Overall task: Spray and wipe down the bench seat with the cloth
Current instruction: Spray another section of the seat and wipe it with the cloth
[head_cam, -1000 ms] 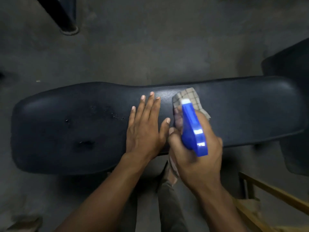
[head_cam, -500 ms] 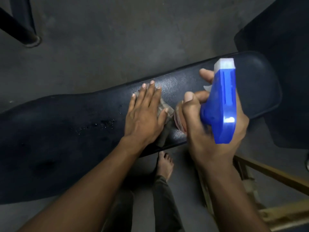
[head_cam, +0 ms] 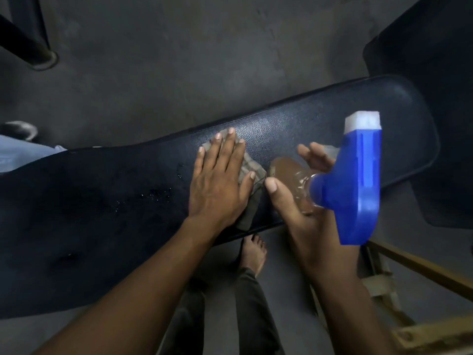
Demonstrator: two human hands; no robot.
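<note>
A long black padded bench seat [head_cam: 294, 131] runs across the view, tilted up to the right. My left hand [head_cam: 217, 183] lies flat on a checked cloth [head_cam: 252, 172], pressing it onto the seat near the middle. Most of the cloth is hidden under the palm. My right hand [head_cam: 302, 216] holds a clear spray bottle [head_cam: 302, 185] with a blue trigger head and white nozzle [head_cam: 358, 180], lifted just right of the cloth above the seat. Droplets [head_cam: 153, 196] glisten on the seat left of my left hand.
Grey concrete floor lies all around. A black post foot [head_cam: 42, 60] stands at the far left. A second dark pad [head_cam: 435, 73] sits at the right. A wooden frame [head_cam: 419, 272] is at the lower right. My bare foot [head_cam: 252, 254] stands under the seat's near edge.
The cloth went from beside my right hand to under my left palm. My right hand lifted the spray bottle up and to the right. The view swung, tilting the bench.
</note>
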